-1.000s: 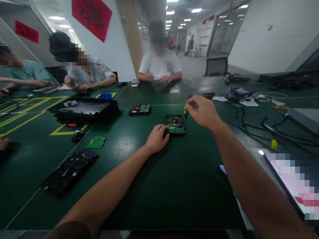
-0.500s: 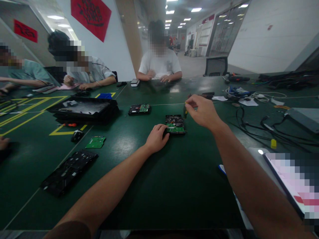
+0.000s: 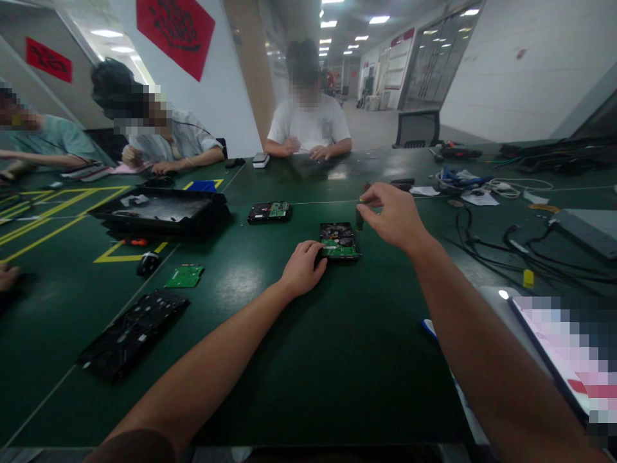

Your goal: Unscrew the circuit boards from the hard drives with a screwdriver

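Hard drive at frame centre is steadied at its left edge by left hand; screwdriver is pinched upright by right hand, just upper right of it.

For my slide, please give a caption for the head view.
Left hand steadies a black hard drive with green circuit board on the dark green table; right hand holds a small screwdriver upright.

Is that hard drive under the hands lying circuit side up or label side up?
Circuit side up. The hard drive lies flat on the green table with its green circuit board showing on top.
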Motion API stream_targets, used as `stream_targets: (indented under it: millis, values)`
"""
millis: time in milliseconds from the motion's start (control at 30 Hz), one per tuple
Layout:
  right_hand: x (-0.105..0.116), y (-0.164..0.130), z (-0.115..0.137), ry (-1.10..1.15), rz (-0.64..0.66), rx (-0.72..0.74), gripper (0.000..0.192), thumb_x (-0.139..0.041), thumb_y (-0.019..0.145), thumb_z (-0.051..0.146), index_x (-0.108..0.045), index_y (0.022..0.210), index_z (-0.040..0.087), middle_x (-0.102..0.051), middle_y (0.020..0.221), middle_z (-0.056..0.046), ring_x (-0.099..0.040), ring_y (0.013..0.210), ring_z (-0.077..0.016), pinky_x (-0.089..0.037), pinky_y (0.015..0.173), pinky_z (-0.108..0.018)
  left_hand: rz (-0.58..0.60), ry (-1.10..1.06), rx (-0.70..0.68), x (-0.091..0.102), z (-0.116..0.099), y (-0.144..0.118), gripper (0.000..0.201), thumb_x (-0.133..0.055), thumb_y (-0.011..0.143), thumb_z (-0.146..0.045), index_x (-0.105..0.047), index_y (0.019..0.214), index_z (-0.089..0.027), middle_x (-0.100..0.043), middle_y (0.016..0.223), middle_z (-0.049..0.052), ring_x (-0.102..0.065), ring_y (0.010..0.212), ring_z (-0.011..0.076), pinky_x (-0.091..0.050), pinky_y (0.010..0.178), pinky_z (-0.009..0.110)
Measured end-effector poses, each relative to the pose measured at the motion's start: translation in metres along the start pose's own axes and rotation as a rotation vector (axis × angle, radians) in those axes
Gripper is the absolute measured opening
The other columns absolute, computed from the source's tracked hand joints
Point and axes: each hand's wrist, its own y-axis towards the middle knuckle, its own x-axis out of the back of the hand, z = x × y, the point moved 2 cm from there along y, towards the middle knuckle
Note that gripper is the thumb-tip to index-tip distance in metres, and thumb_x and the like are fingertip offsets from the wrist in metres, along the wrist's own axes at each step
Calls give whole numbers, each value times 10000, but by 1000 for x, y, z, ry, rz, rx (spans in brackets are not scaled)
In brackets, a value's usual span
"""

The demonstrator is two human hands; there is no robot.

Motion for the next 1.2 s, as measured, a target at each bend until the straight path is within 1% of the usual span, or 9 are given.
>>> stream_targets:
  millis: [133,333,500,567,667,767,933,1067,1200]
  values:
    - [-1,0,-1,16,2,-39,89,-704,894,313,-662,935,246,-751,976,-76,-700,903,-278,-565,857,-467,-2,0,8,-1,1,0,349,-636,981,-265,-612,1324,-207,-652,1313,133,-589,1296,303,-524,1119,506]
    - [-3,0,-3,-8,20,-1,77,-665,909,285,-677,981,261,-735,1045,-87,-686,964,-288,-558,895,-495,1,5,5,-1,1,0,346,-628,988,-274,-613,1325,-201,-652,1313,138,-588,1296,308,-529,1112,506]
    - [-1,0,-2,4,-3,-47,111,-714,885,296,-634,946,250,-734,973,-85,-686,903,-280,-560,837,-469,2,0,10,0,0,0,342,-627,989,-274,-615,1322,-196,-651,1320,145,-590,1290,313,-528,1112,511]
    - [-1,0,-1,10,7,-40,99,-708,901,315,-640,936,251,-738,961,-78,-688,897,-277,-559,840,-470,2,-2,8,1,0,0,346,-628,988,-271,-613,1324,-194,-650,1320,145,-586,1296,313,-526,1113,510]
    - [-2,1,-2,4,26,-6,66,-682,921,315,-674,955,260,-742,1004,-78,-690,937,-285,-557,876,-489,2,-2,9,0,0,0,349,-629,988,-271,-610,1329,-199,-649,1320,141,-583,1299,311,-525,1115,514]
    - [-3,1,-2,-1,17,11,101,-706,887,275,-676,981,255,-737,1029,-83,-689,956,-287,-559,884,-492,7,-1,10,0,1,0,350,-629,990,-273,-608,1333,-210,-647,1322,135,-587,1296,309,-529,1111,512]
    - [-2,0,-2,22,-4,-47,129,-736,877,298,-627,922,247,-734,955,-74,-693,907,-273,-567,839,-460,4,1,6,0,1,-1,349,-619,999,-282,-607,1335,-188,-648,1320,145,-585,1296,314,-526,1114,512]
    - [-3,0,-2,23,16,-23,108,-710,900,318,-641,945,248,-741,987,-75,-696,929,-276,-564,859,-462,3,8,6,-1,1,-1,347,-627,993,-275,-608,1329,-189,-650,1320,140,-584,1299,312,-521,1120,508]
    - [-3,-1,-3,9,-15,-27,135,-735,855,273,-634,940,244,-737,976,-76,-694,898,-272,-564,847,-461,7,7,7,-1,0,0,345,-622,995,-270,-610,1328,-182,-653,1320,147,-584,1298,310,-520,1121,501]
